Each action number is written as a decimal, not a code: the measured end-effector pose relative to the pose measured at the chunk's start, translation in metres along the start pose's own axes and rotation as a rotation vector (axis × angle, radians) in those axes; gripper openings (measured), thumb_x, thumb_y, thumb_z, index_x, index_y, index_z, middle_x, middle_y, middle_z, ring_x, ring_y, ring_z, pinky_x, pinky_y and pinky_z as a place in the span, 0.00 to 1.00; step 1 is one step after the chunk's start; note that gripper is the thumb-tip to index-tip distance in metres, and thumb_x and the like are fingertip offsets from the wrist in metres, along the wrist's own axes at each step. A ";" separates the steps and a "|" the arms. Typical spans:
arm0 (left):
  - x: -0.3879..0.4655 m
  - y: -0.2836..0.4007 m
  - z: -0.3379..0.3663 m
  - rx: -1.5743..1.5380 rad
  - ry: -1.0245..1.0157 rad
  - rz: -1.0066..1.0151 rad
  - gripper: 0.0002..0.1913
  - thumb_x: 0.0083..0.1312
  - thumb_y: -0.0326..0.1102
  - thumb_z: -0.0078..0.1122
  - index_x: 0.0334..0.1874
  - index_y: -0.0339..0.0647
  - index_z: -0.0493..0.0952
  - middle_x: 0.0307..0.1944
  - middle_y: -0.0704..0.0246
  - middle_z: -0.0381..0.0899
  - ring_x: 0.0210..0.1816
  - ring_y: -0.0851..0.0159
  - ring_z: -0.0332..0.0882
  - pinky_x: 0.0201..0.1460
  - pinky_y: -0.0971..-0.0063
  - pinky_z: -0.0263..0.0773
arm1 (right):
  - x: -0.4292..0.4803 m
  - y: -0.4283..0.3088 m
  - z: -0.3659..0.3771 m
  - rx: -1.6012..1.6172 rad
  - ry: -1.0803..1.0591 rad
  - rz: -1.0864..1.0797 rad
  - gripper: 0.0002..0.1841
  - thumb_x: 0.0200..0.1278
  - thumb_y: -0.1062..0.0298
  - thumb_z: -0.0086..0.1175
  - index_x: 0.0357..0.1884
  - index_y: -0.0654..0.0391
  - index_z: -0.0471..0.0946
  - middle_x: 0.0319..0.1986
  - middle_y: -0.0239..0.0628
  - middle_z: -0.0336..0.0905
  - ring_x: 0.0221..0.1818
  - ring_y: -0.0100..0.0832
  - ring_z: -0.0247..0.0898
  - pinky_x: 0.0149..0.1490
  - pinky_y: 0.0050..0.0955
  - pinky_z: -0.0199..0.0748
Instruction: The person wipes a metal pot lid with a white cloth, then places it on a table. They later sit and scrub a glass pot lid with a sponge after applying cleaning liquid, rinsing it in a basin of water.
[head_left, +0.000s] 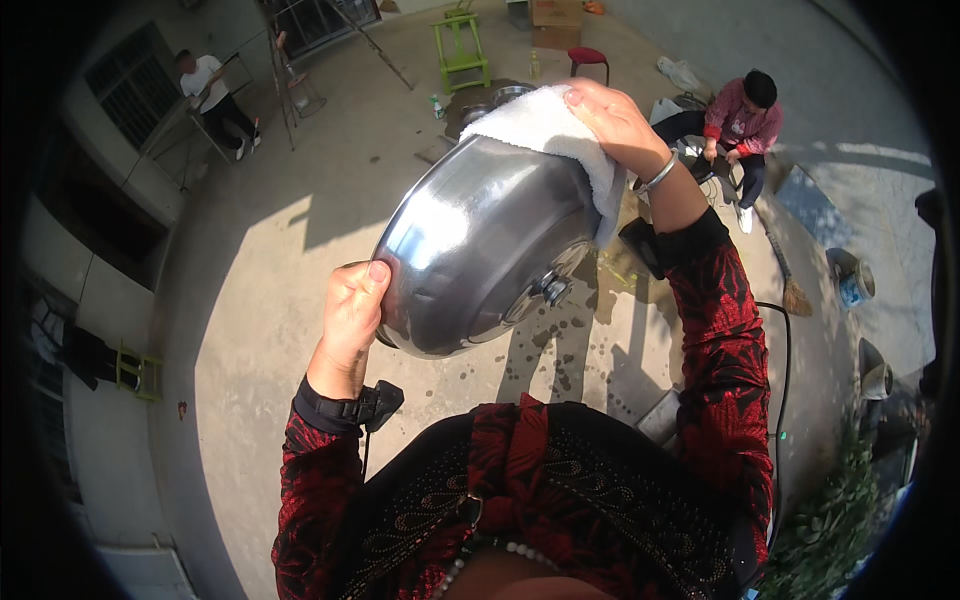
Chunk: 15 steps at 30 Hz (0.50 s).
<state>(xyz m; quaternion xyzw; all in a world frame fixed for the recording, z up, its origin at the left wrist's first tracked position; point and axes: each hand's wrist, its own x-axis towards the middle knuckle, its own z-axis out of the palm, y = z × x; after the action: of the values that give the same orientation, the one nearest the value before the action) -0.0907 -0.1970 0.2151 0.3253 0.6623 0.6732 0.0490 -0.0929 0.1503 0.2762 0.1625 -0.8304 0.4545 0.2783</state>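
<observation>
A shiny domed metal pan lid (480, 247) with a knob (555, 288) is held up in front of my chest, tilted with its outside towards me. My left hand (351, 309) grips its rim at the left, thumb on the outer face. At the upper right, my right hand (619, 120) presses a white terry cloth (529, 124) over the rim. The cloth drapes over the edge and hangs down the right side. The fingers of both hands behind the rim are hidden.
Metal pans (512, 93) and a spray bottle (437, 107) stand on the ground ahead. A seated person (750, 120) works at the right, near a broom (795, 292). Another person (214, 90) stands far left. A green chair (459, 52) and a red stool (588, 57) are farther back.
</observation>
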 end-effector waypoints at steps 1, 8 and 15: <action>-0.003 0.001 -0.003 -0.042 0.013 -0.019 0.24 0.63 0.50 0.50 0.18 0.35 0.71 0.18 0.76 0.69 0.20 0.78 0.61 0.22 0.84 0.56 | -0.004 0.013 -0.004 0.126 0.021 0.056 0.16 0.63 0.59 0.42 0.44 0.61 0.73 0.37 0.37 0.75 0.40 0.28 0.69 0.45 0.24 0.65; -0.011 -0.003 -0.015 -0.191 0.189 -0.061 0.22 0.62 0.51 0.51 0.23 0.35 0.72 0.23 0.70 0.75 0.23 0.73 0.70 0.29 0.81 0.66 | -0.047 0.075 0.018 0.748 0.425 0.613 0.19 0.65 0.58 0.39 0.54 0.57 0.67 0.41 0.30 0.72 0.40 0.21 0.67 0.45 0.18 0.65; -0.009 0.003 0.003 0.031 0.146 0.026 0.24 0.63 0.51 0.49 0.16 0.37 0.69 0.17 0.77 0.67 0.20 0.78 0.61 0.22 0.83 0.56 | -0.038 0.032 0.042 0.232 0.395 0.165 0.25 0.59 0.57 0.45 0.55 0.63 0.64 0.53 0.43 0.64 0.54 0.34 0.60 0.57 0.27 0.56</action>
<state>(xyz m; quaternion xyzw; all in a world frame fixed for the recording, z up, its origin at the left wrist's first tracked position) -0.0814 -0.1995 0.2141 0.2844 0.6700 0.6855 -0.0131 -0.0929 0.1325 0.2138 0.0329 -0.7127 0.5909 0.3765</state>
